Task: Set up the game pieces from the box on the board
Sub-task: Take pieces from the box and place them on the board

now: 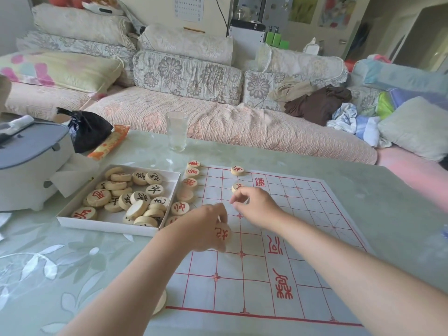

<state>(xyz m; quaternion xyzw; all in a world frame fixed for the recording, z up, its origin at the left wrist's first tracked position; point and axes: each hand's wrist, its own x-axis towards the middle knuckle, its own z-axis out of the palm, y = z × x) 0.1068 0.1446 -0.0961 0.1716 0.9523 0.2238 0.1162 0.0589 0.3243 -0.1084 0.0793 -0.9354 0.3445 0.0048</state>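
Across the table [388,202], the board [230,287] lies right of the box [106,226] of loose discs. The left hand [201,229], nearer the box, grips a red piece [223,235] tilted on edge above the board's left columns. Just beyond, the right hand [254,204] has its fingertips bunched beside a placed piece [236,186]. I cannot tell whether it holds anything.
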